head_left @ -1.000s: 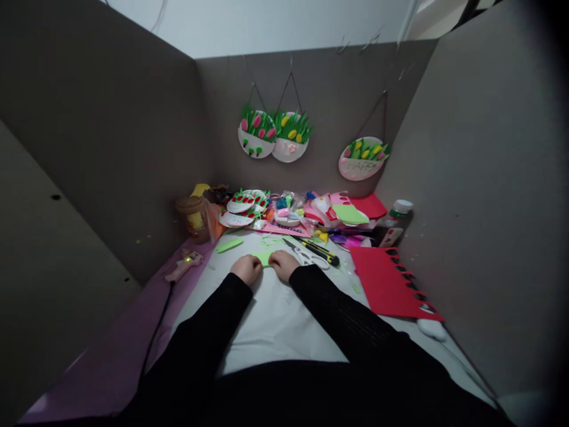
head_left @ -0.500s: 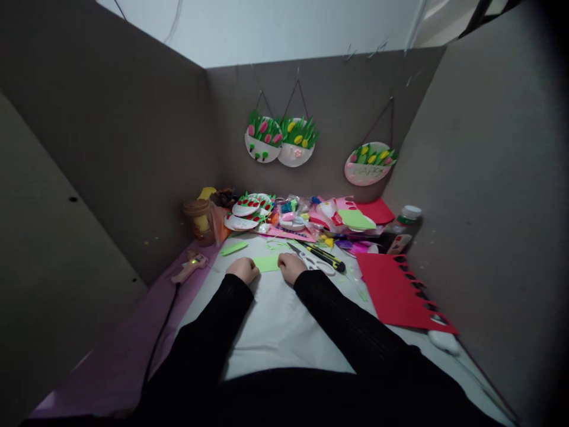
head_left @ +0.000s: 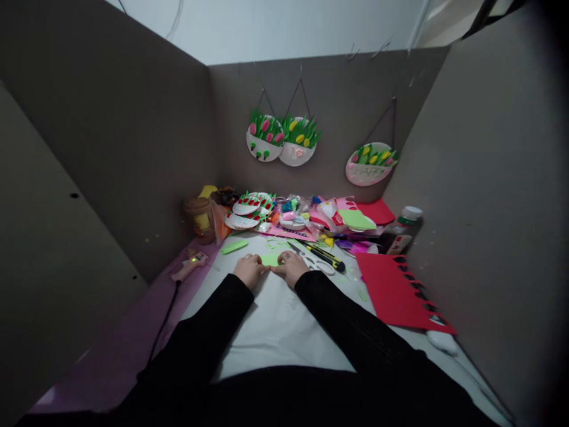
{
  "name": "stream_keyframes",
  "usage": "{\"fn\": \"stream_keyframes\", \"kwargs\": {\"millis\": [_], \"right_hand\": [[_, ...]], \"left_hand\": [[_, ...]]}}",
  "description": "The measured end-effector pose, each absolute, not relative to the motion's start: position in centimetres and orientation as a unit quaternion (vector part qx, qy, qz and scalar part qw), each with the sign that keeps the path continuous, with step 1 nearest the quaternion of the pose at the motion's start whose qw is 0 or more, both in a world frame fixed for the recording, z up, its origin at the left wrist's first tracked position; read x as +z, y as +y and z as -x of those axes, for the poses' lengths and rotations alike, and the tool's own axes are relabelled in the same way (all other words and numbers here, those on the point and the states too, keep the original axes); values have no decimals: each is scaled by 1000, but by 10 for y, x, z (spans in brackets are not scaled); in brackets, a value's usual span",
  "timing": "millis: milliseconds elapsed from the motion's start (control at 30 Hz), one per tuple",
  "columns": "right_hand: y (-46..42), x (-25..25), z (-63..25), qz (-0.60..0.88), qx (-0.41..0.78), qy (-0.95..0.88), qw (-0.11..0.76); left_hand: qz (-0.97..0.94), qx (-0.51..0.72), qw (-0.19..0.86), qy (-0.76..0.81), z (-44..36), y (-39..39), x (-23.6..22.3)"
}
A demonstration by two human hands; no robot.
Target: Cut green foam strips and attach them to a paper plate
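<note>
1. Head view, count: two bare hands, left hand (head_left: pixel 249 271) and right hand (head_left: pixel 291 270); three hanging plates (head_left: pixel 299 155) with paper flowers; one scissors (head_left: pixel 309 259); one cutter (head_left: pixel 332 259); one red sheet (head_left: pixel 386 293).
2. Counter (head_left: pixel 284 335): white and purple coverings, grey panels (head_left: pixel 329 89) on three sides.
3. Light-green paper (head_left: pixel 269 261): one piece, plain, partly hidden, mid-counter between the hands.
4. Both hands: fingers curled, thumbs nearly meeting, each pinching the paper.

White-sheeted table (head_left: pixel 275 332), purple surface (head_left: pixel 128 338) at left. On purple: pink corded tool (head_left: pixel 184 271). On white: green paper (head_left: pixel 269 260) centre, scissors (head_left: pixel 306 255) and cutter (head_left: pixel 331 258) right, red sheet (head_left: pixel 391 290) farther right.
</note>
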State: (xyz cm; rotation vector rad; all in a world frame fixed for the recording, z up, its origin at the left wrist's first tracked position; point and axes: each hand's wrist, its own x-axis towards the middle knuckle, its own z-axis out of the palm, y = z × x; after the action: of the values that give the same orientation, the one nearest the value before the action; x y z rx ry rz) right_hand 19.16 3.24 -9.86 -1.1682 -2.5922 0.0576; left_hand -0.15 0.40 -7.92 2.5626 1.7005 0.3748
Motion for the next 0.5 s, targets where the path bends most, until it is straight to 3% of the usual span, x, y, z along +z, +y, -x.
{"fn": "stream_keyframes", "kwargs": {"millis": [267, 500], "right_hand": [[25, -94, -204, 486, -7, -865, 126], [24, -97, -202, 514, -13, -852, 100]], "left_hand": [[-805, 85, -38, 586, 16, -24, -71], [-813, 37, -13, 581, 14, -16, -55]]}}
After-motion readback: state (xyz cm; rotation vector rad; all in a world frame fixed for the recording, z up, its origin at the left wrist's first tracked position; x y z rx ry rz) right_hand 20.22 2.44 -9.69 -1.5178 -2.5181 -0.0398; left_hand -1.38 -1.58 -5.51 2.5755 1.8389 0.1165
